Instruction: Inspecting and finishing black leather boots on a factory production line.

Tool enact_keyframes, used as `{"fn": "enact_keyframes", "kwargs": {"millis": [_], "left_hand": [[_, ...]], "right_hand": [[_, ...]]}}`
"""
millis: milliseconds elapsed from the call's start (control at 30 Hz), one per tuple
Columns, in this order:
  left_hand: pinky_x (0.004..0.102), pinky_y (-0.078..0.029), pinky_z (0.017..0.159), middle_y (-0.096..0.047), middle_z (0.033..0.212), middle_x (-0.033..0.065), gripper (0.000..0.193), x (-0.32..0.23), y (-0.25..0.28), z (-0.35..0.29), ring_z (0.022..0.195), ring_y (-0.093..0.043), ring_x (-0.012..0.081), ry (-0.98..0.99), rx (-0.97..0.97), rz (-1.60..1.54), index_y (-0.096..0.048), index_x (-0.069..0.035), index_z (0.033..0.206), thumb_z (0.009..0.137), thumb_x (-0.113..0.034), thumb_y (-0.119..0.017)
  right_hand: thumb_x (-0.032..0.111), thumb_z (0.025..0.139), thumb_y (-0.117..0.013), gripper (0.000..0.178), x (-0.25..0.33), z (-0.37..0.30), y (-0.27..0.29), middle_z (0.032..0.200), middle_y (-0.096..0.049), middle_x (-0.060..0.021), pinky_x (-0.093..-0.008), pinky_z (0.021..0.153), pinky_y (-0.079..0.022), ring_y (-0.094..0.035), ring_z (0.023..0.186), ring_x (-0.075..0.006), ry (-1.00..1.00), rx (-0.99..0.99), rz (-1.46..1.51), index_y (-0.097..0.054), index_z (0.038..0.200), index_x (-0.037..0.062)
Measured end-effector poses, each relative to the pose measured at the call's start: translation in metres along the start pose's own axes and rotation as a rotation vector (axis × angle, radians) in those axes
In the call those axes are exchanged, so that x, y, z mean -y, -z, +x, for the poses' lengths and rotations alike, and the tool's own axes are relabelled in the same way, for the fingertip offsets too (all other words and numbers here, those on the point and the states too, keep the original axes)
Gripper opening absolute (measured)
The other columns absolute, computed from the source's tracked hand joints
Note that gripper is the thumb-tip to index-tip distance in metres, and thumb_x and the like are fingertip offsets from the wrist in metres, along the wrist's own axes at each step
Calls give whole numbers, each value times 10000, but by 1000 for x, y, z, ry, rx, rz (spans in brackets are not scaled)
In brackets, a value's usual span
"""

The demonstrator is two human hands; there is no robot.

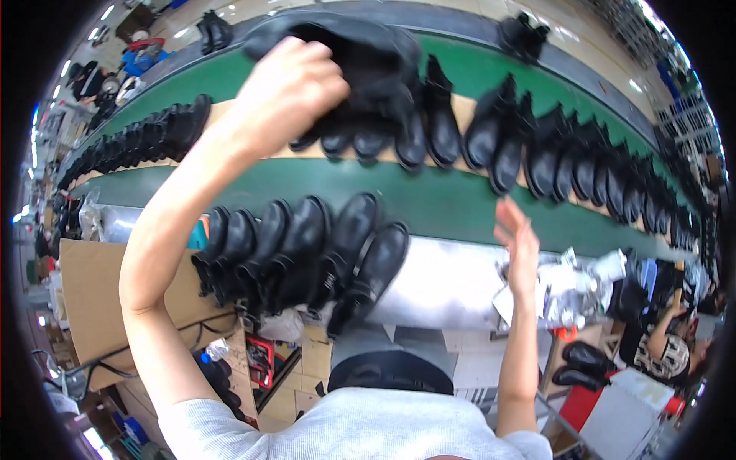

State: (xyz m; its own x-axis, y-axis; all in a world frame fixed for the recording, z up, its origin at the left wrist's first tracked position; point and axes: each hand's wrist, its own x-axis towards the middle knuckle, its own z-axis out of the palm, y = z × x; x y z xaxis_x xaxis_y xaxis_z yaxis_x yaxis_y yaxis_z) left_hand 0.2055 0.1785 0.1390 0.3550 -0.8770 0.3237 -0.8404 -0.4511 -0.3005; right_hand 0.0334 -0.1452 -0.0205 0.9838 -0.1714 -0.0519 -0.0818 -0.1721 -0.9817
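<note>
My left hand (pixel 295 92) is raised over the green conveyor belt (pixel 452 199), its fingers closed on a black boot (pixel 364 69). Motion smears that boot, and I cannot tell whether it is one or a pair. It hides part of the boot row behind it. Near the belt's front edge my right hand (pixel 517 238) hovers with nothing in it, fingers stretched out. Above it, a long row of black ankle boots (pixel 483 138) stands on the belt. Several more black boots (pixel 307 234) lie side by side on the metal table (pixel 448 284), between my arms.
Crumpled white paper (pixel 579 284) is piled on the table at the right. A cardboard sheet (pixel 96 284) stands at the left. More boots (pixel 525 37) sit on the belt's far ledge. At the lower right, another person (pixel 667 345) is near a red and white box (pixel 613 410).
</note>
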Motion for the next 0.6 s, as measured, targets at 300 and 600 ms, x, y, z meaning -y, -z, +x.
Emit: {"fn": "enact_keyframes", "kwargs": {"millis": [300, 600], "left_hand": [[267, -395, 732, -563, 681, 14, 131, -278, -125, 37, 781, -531, 158, -498, 182, -450, -600, -71, 696, 636, -184, -570], [372, -320, 948, -469, 1184, 118, 825, -357, -143, -76, 1062, -446, 206, 2033, 126, -1662, -344, -4, 1328, 840, -668, -374]], "right_hand": [[551, 916, -328, 740, -132, -66, 37, 1255, -465, -281, -332, 997, -322, -433, 1209, -337, -339, 155, -175, -395, 1270, -95], [777, 788, -224, 958, -136, -85, 45, 1355, -385, -171, -440, 857, -426, -395, 1224, -302, -803, 294, 128, -258, 1398, 40]]}}
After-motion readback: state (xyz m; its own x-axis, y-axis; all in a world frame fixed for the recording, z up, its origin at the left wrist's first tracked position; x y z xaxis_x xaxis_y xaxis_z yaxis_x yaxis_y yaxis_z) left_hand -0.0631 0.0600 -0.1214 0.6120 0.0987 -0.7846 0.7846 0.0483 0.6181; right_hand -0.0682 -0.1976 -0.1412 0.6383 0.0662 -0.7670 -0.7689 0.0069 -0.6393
